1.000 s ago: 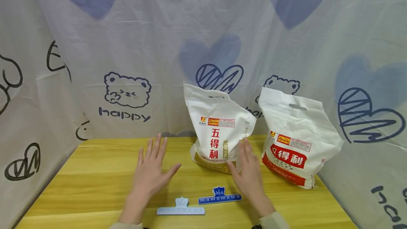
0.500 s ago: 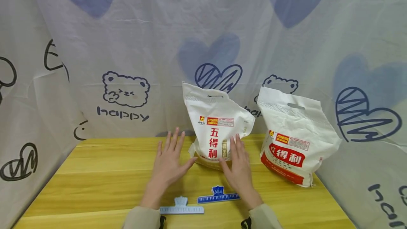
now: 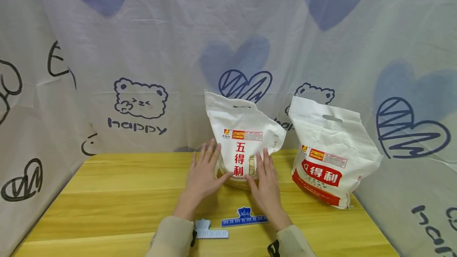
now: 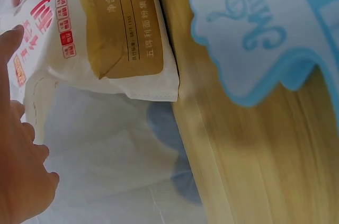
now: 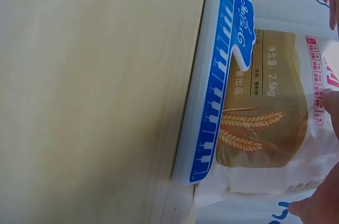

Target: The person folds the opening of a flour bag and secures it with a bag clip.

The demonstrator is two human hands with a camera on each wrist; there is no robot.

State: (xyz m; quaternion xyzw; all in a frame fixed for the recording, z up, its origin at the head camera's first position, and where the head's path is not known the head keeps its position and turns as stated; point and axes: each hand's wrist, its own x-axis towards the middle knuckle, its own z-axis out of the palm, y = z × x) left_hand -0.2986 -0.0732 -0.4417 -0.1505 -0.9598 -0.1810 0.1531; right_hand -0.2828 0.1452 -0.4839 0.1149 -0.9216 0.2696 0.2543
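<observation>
A white flour bag (image 3: 246,118) with red lettering and a gold-brown base stands upright on the table in the head view. My left hand (image 3: 203,175) is at the bag's left side, fingers spread and straight, thumb across its lower front. At the lower right front is my right hand (image 3: 265,189), its fingers extended over the bag. In the left wrist view, the bag's printed base (image 4: 127,23) shows beyond the hand. Nearer me lie a dark blue piano-key clip (image 3: 244,220) and a light blue clip (image 3: 214,233), the latter partly hidden by the left sleeve.
A second white flour bag (image 3: 332,146) with a red label stands to the right, leaning slightly. Behind the wooden table (image 3: 118,197) hangs a white curtain (image 3: 178,50) printed with hearts and bears. More of this cloth runs along both sides.
My left hand has moved right and slightly forward, from the table space to the bag's left side. My right hand has shifted a little left across the bag's front. The bags stay in place.
</observation>
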